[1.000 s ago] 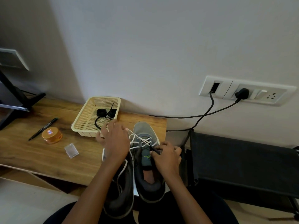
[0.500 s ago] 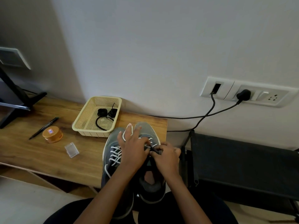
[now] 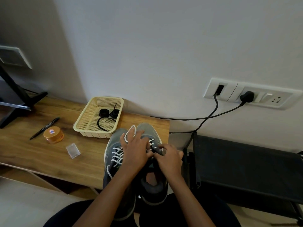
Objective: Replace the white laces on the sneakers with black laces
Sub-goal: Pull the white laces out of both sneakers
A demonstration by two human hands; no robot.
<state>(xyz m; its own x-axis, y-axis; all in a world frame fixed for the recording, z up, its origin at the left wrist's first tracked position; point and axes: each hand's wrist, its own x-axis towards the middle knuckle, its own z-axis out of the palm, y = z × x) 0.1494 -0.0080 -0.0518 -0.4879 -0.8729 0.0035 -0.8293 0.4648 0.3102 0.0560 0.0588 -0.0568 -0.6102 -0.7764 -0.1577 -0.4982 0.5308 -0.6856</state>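
Both hands work on the right grey sneaker [image 3: 147, 133]. The left hand [image 3: 134, 149] pinches its white lace [image 3: 130, 133]; the right hand [image 3: 169, 157] has its fingers closed on the lace near the eyelets

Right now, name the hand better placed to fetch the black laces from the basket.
Left. The left hand lies nearer the basket holding the black laces; the right hand pinches the right sneaker lacing.

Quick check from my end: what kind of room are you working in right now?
Most likely a room in a home, perhaps a bedroom or study corner. A low wooden table stands against a plain white wall with a switch-and-socket plate, and a small basket and a pen lie on the table.
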